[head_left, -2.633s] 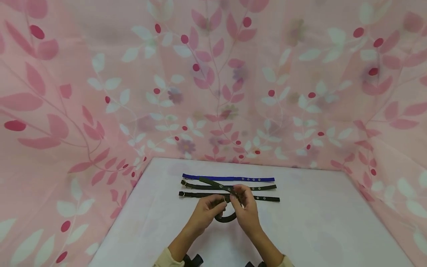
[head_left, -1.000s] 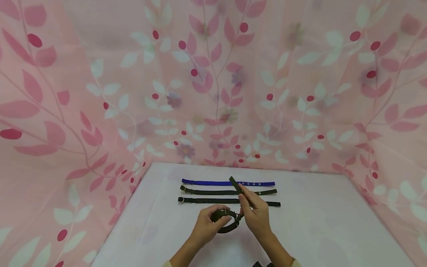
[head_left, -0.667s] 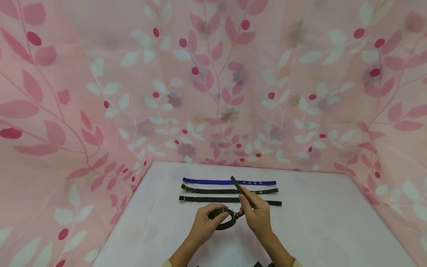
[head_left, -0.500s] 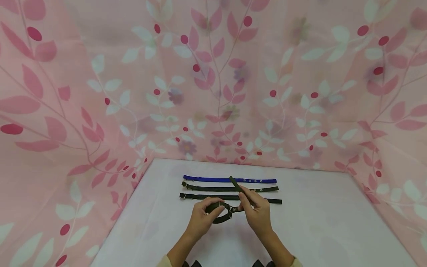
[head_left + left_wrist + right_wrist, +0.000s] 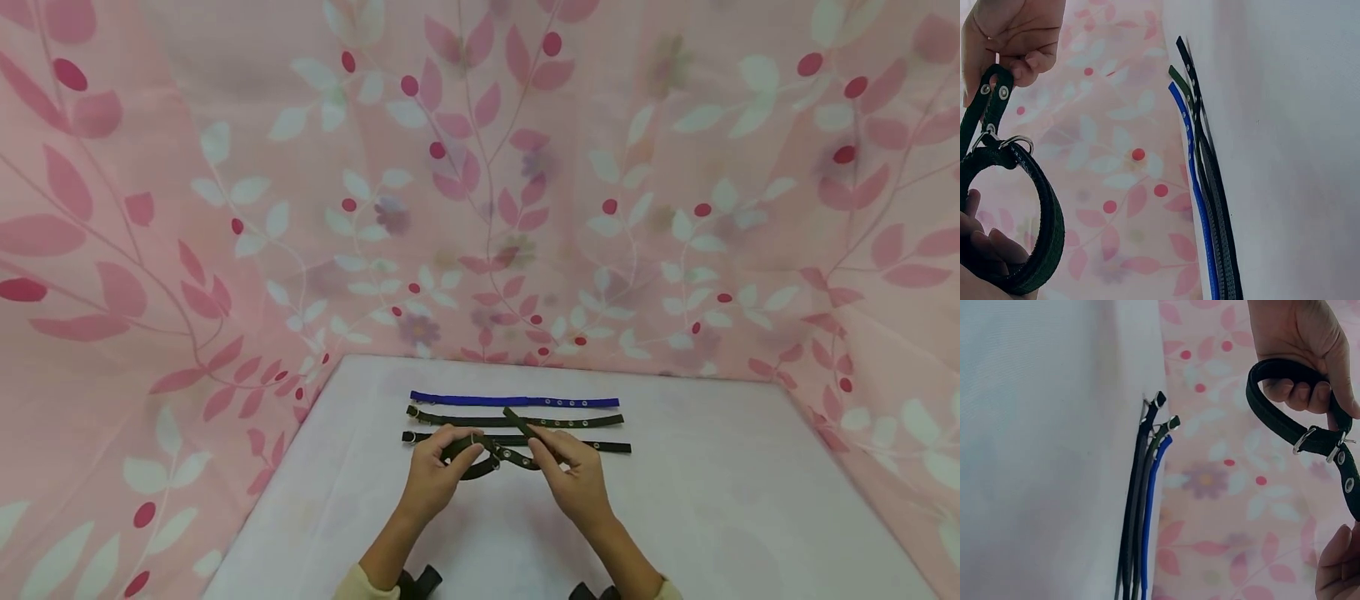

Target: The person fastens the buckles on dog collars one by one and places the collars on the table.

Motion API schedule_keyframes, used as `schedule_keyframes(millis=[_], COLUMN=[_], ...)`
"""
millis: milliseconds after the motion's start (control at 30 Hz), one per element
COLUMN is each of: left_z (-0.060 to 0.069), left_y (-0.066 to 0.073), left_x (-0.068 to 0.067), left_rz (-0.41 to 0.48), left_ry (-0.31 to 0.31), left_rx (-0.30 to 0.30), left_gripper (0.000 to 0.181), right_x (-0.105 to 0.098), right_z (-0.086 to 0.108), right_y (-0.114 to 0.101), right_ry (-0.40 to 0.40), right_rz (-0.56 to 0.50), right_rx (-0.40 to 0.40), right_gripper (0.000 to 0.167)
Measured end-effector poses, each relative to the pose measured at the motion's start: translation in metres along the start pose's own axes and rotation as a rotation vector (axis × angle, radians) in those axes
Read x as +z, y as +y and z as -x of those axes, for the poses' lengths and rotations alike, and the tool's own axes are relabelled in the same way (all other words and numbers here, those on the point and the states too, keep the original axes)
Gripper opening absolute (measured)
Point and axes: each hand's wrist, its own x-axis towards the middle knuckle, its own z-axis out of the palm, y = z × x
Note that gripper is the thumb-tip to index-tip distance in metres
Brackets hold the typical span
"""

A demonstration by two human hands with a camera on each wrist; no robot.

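A dark green buckle collar (image 5: pixel 477 473), held above the table, is bent into a loop with its tail through the metal buckle (image 5: pixel 1333 452). My left hand (image 5: pixel 433 473) grips the loop, fingers curled around the band. On the other side, my right hand (image 5: pixel 576 479) pinches the tail between thumb and fingers; the strap's end (image 5: pixel 516 418) sticks up past them. Eyelets (image 5: pixel 1003 93) show on the stretch between buckle and right hand. A metal D-ring (image 5: pixel 1021 143) hangs beside the buckle in the left wrist view.
Behind the hands, a blue collar (image 5: pixel 487 401), a dark green collar (image 5: pixel 457 421) and a black collar (image 5: pixel 615 447) lie in parallel rows on the white table (image 5: pixel 720 500). A pink floral cloth (image 5: pixel 570 250) encloses the table's back and sides.
The hands were together at the buckle earlier; the right hand then took the tail. Since then, the left hand has moved left with the loop, and more eyelet strap shows between the hands.
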Motion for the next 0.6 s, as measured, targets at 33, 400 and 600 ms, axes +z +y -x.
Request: schedule_keyframes(millis=[33,400,600], left_z=[-0.0014,-0.0068,-0.0027], left_y=[0.0009,0.0041,0.0018], left_x=[-0.0006,-0.0064,-0.0070], left_rz=[0.002,0.002,0.011], left_ry=[0.003,0.016,0.034], left_rx=[0.003,-0.023,-0.063], left_gripper=[0.018,0.019,0.021], right_x=[-0.0003,-0.0009,-0.0012], right_z=[-0.0004,0.0005,0.0066], right_y=[-0.0002,-0.0022,-0.0035], right_ry=[-0.007,-0.056,-0.133], right_rz=[0.003,0.021,0.007], right_rx=[0.001,0.040,0.068], right_gripper=[0.018,0.020,0.019])
